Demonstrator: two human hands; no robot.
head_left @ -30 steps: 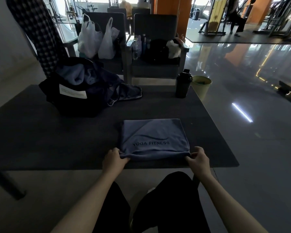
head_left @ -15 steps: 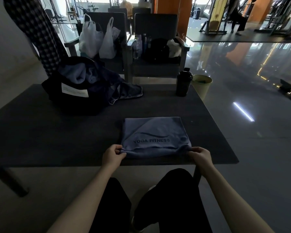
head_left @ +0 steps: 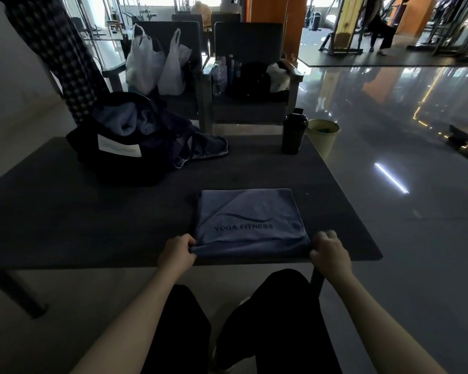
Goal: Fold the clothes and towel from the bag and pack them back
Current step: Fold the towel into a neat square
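Head view, left hand [head_left: 176, 252], right hand [head_left: 331, 253], each grip clamped on towel [head_left: 249, 220] corners; bag [head_left: 119, 155], black bottle [head_left: 293, 133] beyond

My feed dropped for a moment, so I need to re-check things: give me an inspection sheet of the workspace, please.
Surface: dark table, with the towel near its front edge.
Job's things: towel folded, blue, printed YOGA FITNESS, lying flat; black bag at the far left, open, blue clothes bunched inside, one garment spilling onto the table.
Clutter: black bottle upright near the far right edge.
Hands: left hand pinches the towel's near left corner; right hand grips its near right corner.
Cables: nothing seen.
Surroundings: two chairs behind the table with white plastic bags and bottles; pale bin on the floor; gym machines beyond.
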